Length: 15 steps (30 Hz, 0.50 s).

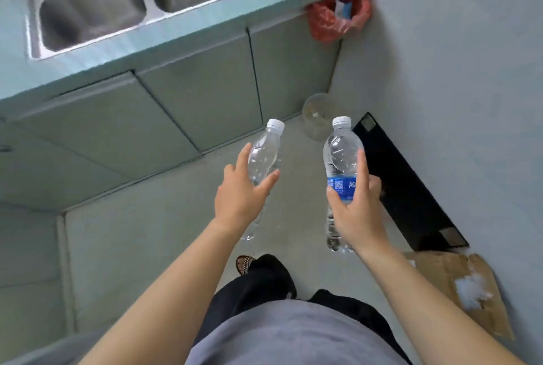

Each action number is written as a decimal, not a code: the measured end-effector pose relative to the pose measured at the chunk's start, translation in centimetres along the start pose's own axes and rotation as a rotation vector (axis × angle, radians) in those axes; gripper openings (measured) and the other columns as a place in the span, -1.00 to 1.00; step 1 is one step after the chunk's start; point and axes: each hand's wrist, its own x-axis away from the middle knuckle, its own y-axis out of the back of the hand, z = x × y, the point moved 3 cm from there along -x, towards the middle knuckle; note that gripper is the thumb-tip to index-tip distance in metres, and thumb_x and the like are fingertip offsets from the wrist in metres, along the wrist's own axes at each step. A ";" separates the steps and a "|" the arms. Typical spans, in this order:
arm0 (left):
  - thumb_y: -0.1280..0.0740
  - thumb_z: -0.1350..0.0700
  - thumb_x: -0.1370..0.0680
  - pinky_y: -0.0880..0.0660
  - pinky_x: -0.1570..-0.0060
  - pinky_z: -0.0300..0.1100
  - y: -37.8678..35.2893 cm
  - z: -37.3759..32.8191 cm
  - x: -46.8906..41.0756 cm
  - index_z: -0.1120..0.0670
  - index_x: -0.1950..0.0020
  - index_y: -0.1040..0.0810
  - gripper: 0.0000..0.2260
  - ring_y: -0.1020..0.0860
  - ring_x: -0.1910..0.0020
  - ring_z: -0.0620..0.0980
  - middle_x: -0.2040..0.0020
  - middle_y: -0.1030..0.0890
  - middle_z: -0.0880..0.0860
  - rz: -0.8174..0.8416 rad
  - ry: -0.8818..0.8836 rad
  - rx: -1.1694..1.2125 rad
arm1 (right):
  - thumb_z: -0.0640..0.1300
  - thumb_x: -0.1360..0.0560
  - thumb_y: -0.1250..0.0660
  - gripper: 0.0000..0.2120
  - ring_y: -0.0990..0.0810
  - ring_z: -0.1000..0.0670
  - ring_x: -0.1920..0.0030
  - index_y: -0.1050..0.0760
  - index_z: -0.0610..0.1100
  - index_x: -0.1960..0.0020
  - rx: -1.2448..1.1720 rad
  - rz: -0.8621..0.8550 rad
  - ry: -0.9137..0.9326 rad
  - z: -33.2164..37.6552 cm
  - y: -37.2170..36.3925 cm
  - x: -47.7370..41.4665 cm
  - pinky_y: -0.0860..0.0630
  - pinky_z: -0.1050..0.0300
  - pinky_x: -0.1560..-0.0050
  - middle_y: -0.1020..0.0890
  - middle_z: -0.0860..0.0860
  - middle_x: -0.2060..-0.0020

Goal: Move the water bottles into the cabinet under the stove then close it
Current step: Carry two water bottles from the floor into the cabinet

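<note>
I hold two clear water bottles with white caps upright over the floor. My left hand (239,192) grips a bottle without a label (266,148) around its middle. My right hand (357,209) grips a bottle with a blue label (339,156). Both bottles hang in front of the pale green cabinet doors (188,100) under the counter, all of them closed. No stove is in view.
A steel double sink (91,9) sits in the counter above the cabinets. A red plastic bag (329,22) hangs at the counter's right end. A clear tub (316,114), a black panel (402,185) and torn cardboard (458,285) lie along the right wall.
</note>
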 end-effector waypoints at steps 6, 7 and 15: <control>-0.27 -0.29 -0.44 -0.39 0.12 -0.12 9.9 9.7 -1.9 -0.25 -0.46 -0.05 -0.34 -0.48 0.10 0.09 -0.06 -0.37 0.01 -0.218 0.244 0.081 | -0.09 -0.51 -0.27 -0.24 -0.43 0.24 0.13 0.17 0.17 -0.49 0.052 0.288 0.205 9.7 -11.2 -3.0 -0.29 0.26 0.07 -0.23 0.05 -0.07; -0.28 -0.28 -0.44 -0.40 0.11 -0.11 11.0 11.2 -1.7 -0.25 -0.46 -0.05 -0.33 -0.49 0.09 0.10 -0.07 -0.37 0.02 -0.248 0.284 0.095 | -0.09 -0.51 -0.27 -0.24 -0.43 0.25 0.14 0.17 0.18 -0.49 0.064 0.337 0.240 10.9 -12.9 -3.2 -0.30 0.26 0.09 -0.24 0.04 -0.08; -0.27 -0.31 -0.42 -0.42 0.09 -0.09 16.1 21.0 2.0 -0.27 -0.45 -0.02 -0.32 -0.49 0.09 0.10 -0.13 -0.38 0.02 -0.515 0.720 0.221 | -0.08 -0.51 -0.27 -0.24 -0.50 0.07 0.18 0.16 0.21 -0.48 0.164 0.752 0.510 18.9 -25.6 -3.4 -0.37 0.18 0.12 -0.28 -0.01 -0.10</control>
